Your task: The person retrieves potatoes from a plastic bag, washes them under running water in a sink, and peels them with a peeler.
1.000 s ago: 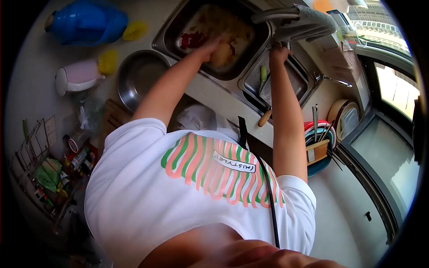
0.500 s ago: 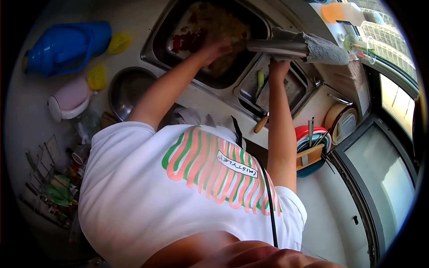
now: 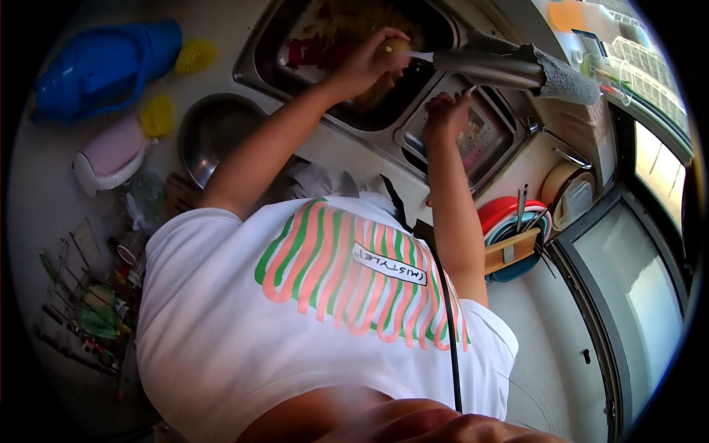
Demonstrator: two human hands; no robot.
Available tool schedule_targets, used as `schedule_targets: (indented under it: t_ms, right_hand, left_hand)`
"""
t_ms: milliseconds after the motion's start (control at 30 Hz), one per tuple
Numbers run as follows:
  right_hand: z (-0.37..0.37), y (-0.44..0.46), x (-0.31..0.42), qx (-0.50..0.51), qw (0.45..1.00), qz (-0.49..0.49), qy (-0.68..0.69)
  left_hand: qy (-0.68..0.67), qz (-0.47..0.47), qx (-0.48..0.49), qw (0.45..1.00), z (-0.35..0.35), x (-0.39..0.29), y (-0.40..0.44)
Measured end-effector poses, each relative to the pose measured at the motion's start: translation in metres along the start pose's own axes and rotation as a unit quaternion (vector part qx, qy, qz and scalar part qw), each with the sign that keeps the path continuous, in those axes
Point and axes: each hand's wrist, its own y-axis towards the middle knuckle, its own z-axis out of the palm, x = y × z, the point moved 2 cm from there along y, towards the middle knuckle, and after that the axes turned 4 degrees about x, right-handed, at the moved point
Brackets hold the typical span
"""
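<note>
My left hand (image 3: 367, 65) is wrapped round a roundish brown-yellow item (image 3: 395, 53), which looks like a potato, above the large sink basin (image 3: 262, 63). A whitish stream runs from the faucet (image 3: 480, 68) onto it. Red and yellowish scraps (image 3: 314, 52) lie in the basin beneath. Over the perforated metal tray (image 3: 489, 144) in the smaller basin is my right hand (image 3: 447, 117), its fingers apart and nothing visible in them. The hand and forearm hide part of the tray.
A metal bowl (image 3: 210, 136) is left of the sink, near a blue flask (image 3: 111, 70) and a pink-white container (image 3: 114, 159). Gray cloth (image 3: 569, 80) hangs on the faucet. Stacked colored basins (image 3: 498, 214) and a wooden holder (image 3: 513, 251) stand at the right by the window.
My left hand has risen from low in the large basin to the faucet's stream with the roundish item. My right hand has come down and left from beneath the faucet, its fingers now spread.
</note>
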Motion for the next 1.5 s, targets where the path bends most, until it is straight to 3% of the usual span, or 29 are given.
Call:
schedule_targets:
  t_ms: [33, 167, 267, 367, 467, 567, 667, 767, 800, 900, 933, 1033, 1167, 1200, 1300, 1333, 1400, 1433, 1467, 1500]
  right_hand:
    - [0.016, -0.02, -0.018, 0.014, 1.0, 0.02, 0.011]
    - [0.104, -0.07, -0.012, 0.237, 0.967, 0.099, -0.004]
    - [0.122, -0.04, -0.035, 0.26, 0.96, 0.042, 0.099]
    - [0.133, -0.033, -0.043, 0.209, 0.976, 0.007, 0.068]
    - [0.138, -0.033, -0.049, 0.194, 0.974, 0.038, 0.114]
    - [0.136, -0.031, -0.053, 0.222, 0.966, 0.055, 0.118]
    - [0.133, -0.034, -0.057, 0.221, 0.959, 0.062, 0.163]
    - [0.123, -0.032, -0.059, 0.153, 0.974, 0.099, 0.131]
    - [0.119, -0.028, -0.059, 0.121, 0.975, 0.132, 0.134]
    - [0.116, -0.021, -0.072, 0.156, 0.978, 0.069, 0.122]
    - [0.116, -0.011, -0.082, 0.158, 0.968, 0.075, 0.182]
    - [0.129, -0.021, -0.076, 0.239, 0.966, -0.038, 0.092]
    - [0.132, -0.011, -0.058, 0.246, 0.962, -0.115, -0.019]
    - [0.133, -0.014, -0.042, 0.178, 0.98, -0.04, -0.076]
    - [0.119, 0.01, -0.034, 0.173, 0.925, -0.026, -0.337]
    - [0.115, 0.018, -0.064, 0.155, 0.977, -0.061, -0.129]
    - [0.119, -0.003, -0.056, 0.212, 0.975, -0.058, -0.032]
    - [0.12, -0.017, -0.05, 0.239, 0.969, -0.056, 0.016]
    - [0.126, -0.03, -0.048, 0.301, 0.946, 0.011, 0.124]
    - [0.124, -0.035, -0.048, 0.295, 0.954, -0.039, 0.041]
  left_hand:
    - [0.034, 0.019, -0.01, 0.999, -0.001, 0.004, 0.001]
    - [0.118, 0.041, -0.05, 0.991, 0.0, 0.016, 0.0]
    - [0.147, 0.04, -0.127, 0.98, 0.0, 0.026, 0.009]
    - [0.177, -0.04, -0.175, 0.968, -0.001, 0.021, 0.01]
    - [0.204, -0.012, -0.222, 0.953, -0.016, 0.042, 0.017]
    - [0.223, -0.064, -0.211, 0.95, -0.036, 0.062, 0.023]
    - [0.019, -0.152, -0.27, 0.95, -0.038, 0.069, 0.024]
    - [0.169, -0.151, -0.252, 0.941, -0.017, 0.074, 0.017]
    - [0.156, -0.134, -0.226, 0.952, -0.013, 0.074, 0.012]
    - [0.069, -0.158, -0.265, 0.949, -0.007, 0.066, 0.012]
    - [0.032, -0.19, -0.285, 0.939, -0.008, 0.061, 0.013]
    - [-0.063, -0.212, -0.321, 0.921, -0.009, 0.036, 0.013]
    - [-0.11, -0.084, -0.302, 0.943, -0.002, 0.048, 0.008]
    - [-0.093, -0.077, -0.301, 0.946, 0.011, 0.042, 0.006]
    - [-0.041, -0.044, -0.303, 0.951, 0.018, 0.038, 0.006]
    - [-0.016, -0.03, -0.315, 0.948, 0.019, 0.038, 0.009]
    - [-0.005, -0.001, -0.33, 0.944, 0.022, 0.035, 0.011]
    - [-0.017, -0.039, -0.361, 0.932, 0.016, 0.035, 0.011]
    - [-0.028, -0.075, -0.39, 0.917, 0.005, 0.039, 0.015]
    - [-0.092, -0.086, -0.357, 0.926, -0.003, 0.045, 0.012]
